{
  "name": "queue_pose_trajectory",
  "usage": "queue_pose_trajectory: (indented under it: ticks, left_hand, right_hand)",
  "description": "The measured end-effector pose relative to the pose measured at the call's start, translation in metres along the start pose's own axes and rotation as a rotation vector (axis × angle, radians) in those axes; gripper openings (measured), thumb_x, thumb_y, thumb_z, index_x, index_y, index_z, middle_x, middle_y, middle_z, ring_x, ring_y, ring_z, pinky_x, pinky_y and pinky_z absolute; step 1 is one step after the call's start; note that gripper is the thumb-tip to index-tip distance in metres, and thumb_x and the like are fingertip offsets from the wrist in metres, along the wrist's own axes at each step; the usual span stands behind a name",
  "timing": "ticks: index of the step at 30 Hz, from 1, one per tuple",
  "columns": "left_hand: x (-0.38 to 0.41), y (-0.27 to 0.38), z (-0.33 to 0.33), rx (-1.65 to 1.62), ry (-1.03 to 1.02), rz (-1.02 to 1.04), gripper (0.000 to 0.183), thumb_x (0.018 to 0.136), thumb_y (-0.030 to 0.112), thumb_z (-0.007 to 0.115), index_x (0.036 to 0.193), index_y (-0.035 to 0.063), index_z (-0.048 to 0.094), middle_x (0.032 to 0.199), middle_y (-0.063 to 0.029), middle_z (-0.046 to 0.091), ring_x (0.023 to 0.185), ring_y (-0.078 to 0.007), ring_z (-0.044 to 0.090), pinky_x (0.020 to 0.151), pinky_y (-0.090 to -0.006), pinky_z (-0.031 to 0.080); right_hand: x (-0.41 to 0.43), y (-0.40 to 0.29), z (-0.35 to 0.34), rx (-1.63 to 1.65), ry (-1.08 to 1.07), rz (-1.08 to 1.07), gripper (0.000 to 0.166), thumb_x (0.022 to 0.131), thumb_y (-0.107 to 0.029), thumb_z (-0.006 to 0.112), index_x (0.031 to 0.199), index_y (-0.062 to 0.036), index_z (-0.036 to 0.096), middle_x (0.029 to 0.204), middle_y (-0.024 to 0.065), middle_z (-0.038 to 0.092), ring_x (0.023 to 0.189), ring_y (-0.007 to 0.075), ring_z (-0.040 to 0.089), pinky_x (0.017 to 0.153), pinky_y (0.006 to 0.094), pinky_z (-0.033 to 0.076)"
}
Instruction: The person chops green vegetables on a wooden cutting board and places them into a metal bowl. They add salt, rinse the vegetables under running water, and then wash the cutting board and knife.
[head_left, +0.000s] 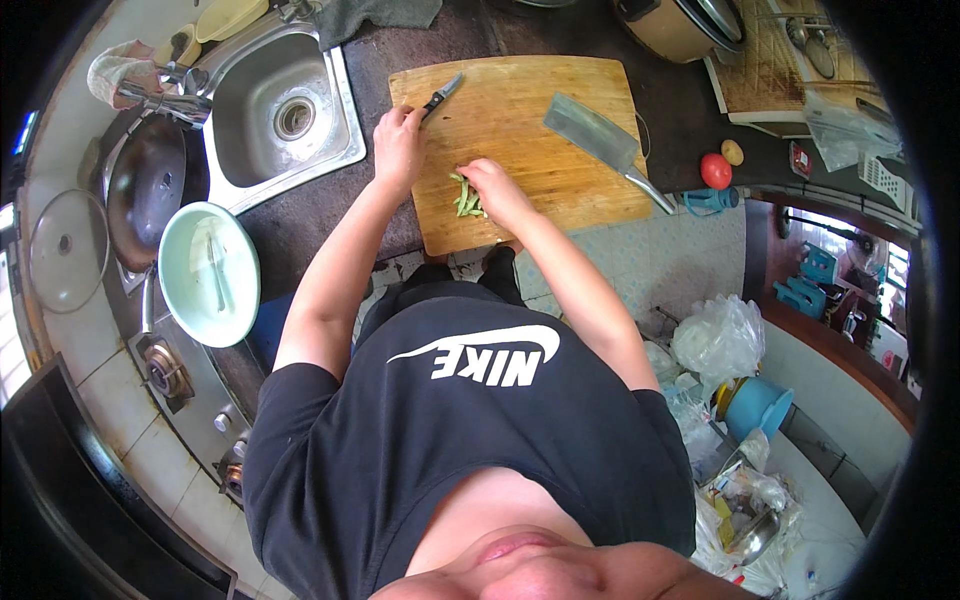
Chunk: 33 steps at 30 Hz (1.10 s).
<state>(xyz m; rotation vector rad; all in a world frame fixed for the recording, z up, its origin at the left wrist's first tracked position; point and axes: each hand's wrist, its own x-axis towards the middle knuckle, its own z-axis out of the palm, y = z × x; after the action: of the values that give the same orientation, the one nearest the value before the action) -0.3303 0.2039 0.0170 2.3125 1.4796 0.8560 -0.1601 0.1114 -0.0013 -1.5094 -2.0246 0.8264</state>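
My left hand (399, 146) holds the black handle of a small paring knife (442, 96) at the upper left of a wooden cutting board (517, 97). The blade points away from me. Near the board's front edge, my right hand (495, 187) has its fingertips closed at a small pile of cut green vegetable pieces (466, 199); part of the pile is hidden beneath the fingers. A cleaver (592, 131) lies flat on the board's right side, its metal handle reaching past the edge.
Left of the board is a steel sink (247, 161). A pale green basin (169, 292) holds a long thin utensil, beside a wok (146, 199) and gas stove (191, 390). To the right are a tomato (716, 171), a potato (732, 152) and a large pot (667, 34).
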Motion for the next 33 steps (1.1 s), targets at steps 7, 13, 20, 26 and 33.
queue_pose_trajectory:
  ticks: [7, 13, 20, 26, 33]
  left_hand:
    - [-0.046, 0.034, 0.03, 0.082, -0.306, 0.209, 0.035, 0.072, -0.001, 0.046, 0.106, -0.0005, 0.053, 0.108, -0.016, 0.05, 0.102, -0.0306, 0.048, 0.086, -0.036, 0.042]
    - [-0.077, 0.063, 0.008, -0.442, -0.388, -0.064, 0.039, 0.066, -0.006, 0.052, 0.104, 0.0011, 0.058, 0.098, -0.0178, 0.058, 0.095, -0.0335, 0.055, 0.083, -0.037, 0.044]
    - [-0.091, 0.031, 0.001, -0.277, -0.238, -0.185, 0.029, 0.071, -0.006, 0.049, 0.098, -0.0009, 0.058, 0.091, -0.0193, 0.056, 0.086, -0.0355, 0.055, 0.077, -0.0381, 0.045]
    - [-0.09, 0.062, 0.002, -0.421, -0.238, -0.158, 0.04, 0.069, -0.012, 0.046, 0.107, -0.0001, 0.054, 0.101, -0.0193, 0.055, 0.095, -0.0339, 0.054, 0.081, -0.0377, 0.045]
    - [-0.098, 0.025, -0.015, -0.542, -0.11, -0.51, 0.027, 0.076, -0.008, 0.05, 0.1, 0.0005, 0.057, 0.095, -0.0122, 0.059, 0.087, -0.0195, 0.059, 0.077, -0.0283, 0.047]
  right_hand:
    - [-0.064, 0.01, -0.024, -0.022, 0.31, 0.289, 0.026, 0.079, -0.01, 0.058, 0.104, -0.0021, 0.057, 0.101, 0.0144, 0.055, 0.095, 0.0306, 0.053, 0.082, 0.0358, 0.043]
    - [-0.068, -0.019, -0.005, -0.173, 0.11, 0.444, 0.054, 0.067, -0.007, 0.069, 0.115, 0.0006, 0.044, 0.105, 0.0197, 0.046, 0.098, 0.0353, 0.05, 0.082, 0.0383, 0.044]
    - [-0.043, -0.024, 0.005, -0.048, 0.154, 0.369, 0.041, 0.074, -0.007, 0.063, 0.111, -0.0004, 0.048, 0.102, 0.0189, 0.049, 0.095, 0.0349, 0.051, 0.082, 0.0384, 0.044]
    - [-0.046, -0.022, -0.01, -0.186, 0.167, 0.444, 0.069, 0.059, -0.016, 0.077, 0.115, 0.0054, 0.043, 0.107, 0.0199, 0.045, 0.101, 0.0345, 0.047, 0.087, 0.0364, 0.041]
    - [-0.021, -0.041, 0.027, -0.172, 0.135, 0.366, 0.071, 0.054, -0.011, 0.079, 0.115, -0.001, 0.044, 0.104, 0.0186, 0.043, 0.097, 0.0342, 0.046, 0.085, 0.0365, 0.041]
